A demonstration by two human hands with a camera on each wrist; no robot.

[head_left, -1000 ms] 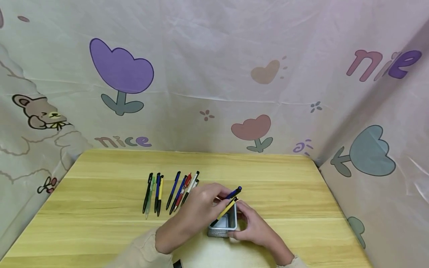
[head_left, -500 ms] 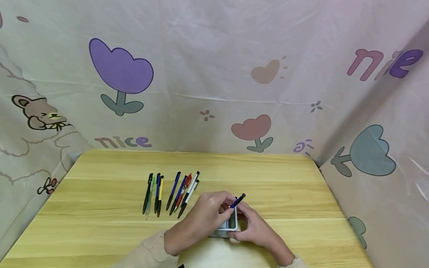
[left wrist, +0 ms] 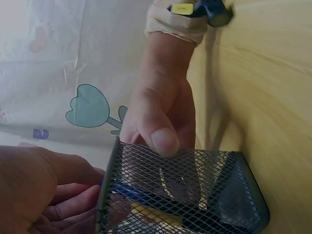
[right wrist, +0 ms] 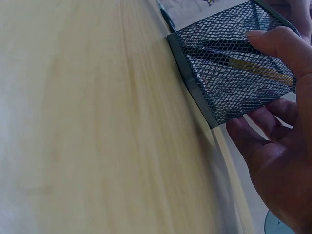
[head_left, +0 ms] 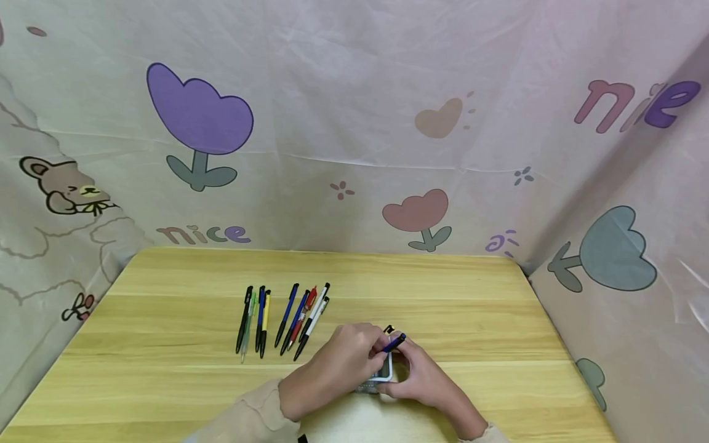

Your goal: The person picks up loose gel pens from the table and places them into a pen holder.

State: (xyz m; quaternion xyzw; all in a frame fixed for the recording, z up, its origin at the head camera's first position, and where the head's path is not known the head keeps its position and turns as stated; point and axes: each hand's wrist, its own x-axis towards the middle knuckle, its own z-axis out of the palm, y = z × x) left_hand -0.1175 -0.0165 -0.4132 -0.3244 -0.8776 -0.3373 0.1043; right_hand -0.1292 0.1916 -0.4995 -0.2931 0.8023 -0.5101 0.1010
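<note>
A grey metal-mesh pen holder (head_left: 367, 387) stands near the front of the table. My right hand (head_left: 421, 372) grips its right side, thumb on the near wall. My left hand (head_left: 340, 360) is over the opening and pinches a blue pen (head_left: 394, 343), its lower part inside the holder. A yellow pen (head_left: 390, 330) also leans inside; its top shows beyond my left fingers. Through the mesh (left wrist: 161, 170) in the left wrist view, both pens slant together. The right wrist view shows the yellow pen (right wrist: 258, 70) behind the mesh wall.
Several pens lie on the wooden table (head_left: 471, 307) to the left: a black pen (head_left: 244, 320), a yellow pen (head_left: 265, 323), a red pen (head_left: 301, 320) and a white pen (head_left: 312, 328) among them. A patterned cloth (head_left: 332, 123) hangs behind the table.
My left hand has moved right and slightly down, lowering the blue pen into the holder. The yellow pen no longer lies across the opening; only its top shows. My right hand keeps its hold.
</note>
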